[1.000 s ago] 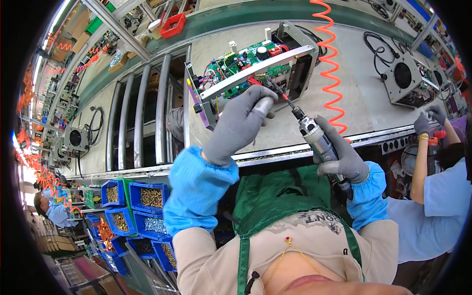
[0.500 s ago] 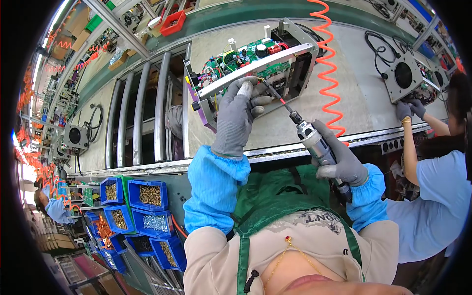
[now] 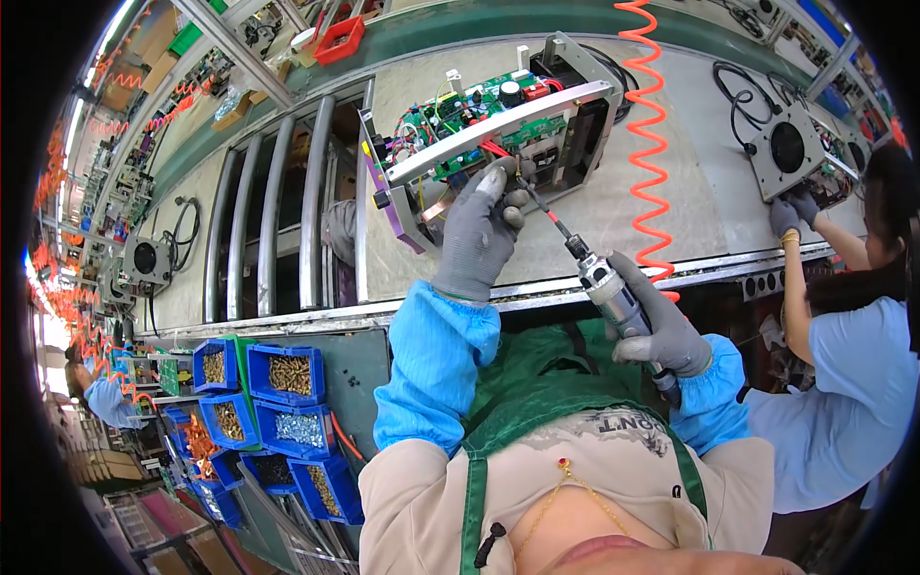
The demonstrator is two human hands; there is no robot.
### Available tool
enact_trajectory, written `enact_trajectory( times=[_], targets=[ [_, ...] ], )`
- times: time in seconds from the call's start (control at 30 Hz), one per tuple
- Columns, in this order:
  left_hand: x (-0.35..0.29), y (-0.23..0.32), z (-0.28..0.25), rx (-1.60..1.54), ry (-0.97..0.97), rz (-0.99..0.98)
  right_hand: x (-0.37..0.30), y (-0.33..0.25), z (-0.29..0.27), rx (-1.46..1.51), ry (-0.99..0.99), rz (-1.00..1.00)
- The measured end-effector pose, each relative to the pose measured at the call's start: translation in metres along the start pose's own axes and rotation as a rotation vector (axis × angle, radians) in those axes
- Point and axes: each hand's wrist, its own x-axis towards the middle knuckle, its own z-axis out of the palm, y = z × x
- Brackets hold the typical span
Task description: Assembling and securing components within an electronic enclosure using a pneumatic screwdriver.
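Observation:
In my gloved right hand (image 3: 666, 331) is a grey-and-black power screwdriver (image 3: 613, 295), its long bit slanting up and left. My left hand (image 3: 477, 235), also gloved, is closed by the bit's tip at the front of an open metal chassis (image 3: 596, 125). Its thumb and fingertips are pinched together; what they hold is too small to make out. Just above these fingertips, red wires (image 3: 494, 149) come out from under the silver crossbar (image 3: 517, 120). Behind the bar sits a green circuit board (image 3: 489, 99). A purple panel (image 3: 385, 203) forms the chassis's left end.
A coiled orange air hose (image 3: 650, 172) hangs right of the chassis. Metal rollers (image 3: 273, 216) lie to the left. Blue bins (image 3: 287, 376) of screws and small fasteners stand at lower left. At right, a co-worker's gloved hands (image 3: 793, 213) touch another unit with a fan (image 3: 788, 149).
My left hand has shifted slightly right and down, and the red wires above it now show. The screwdriver's bit tip has also dropped a little to the right.

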Motion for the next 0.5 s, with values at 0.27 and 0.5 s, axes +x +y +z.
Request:
enact_trajectory(
  times=[0.27, 0.5],
  targets=[
    [-0.01, -0.014, 0.005, -0.093, 0.053, 0.051, -0.009, 0.0, 0.004, 0.006, -0.011, 0.003],
    [-0.012, -0.009, 0.005, 0.022, -0.021, 0.12, -0.014, -0.003, 0.008, -0.014, 0.001, 0.012]
  ],
)
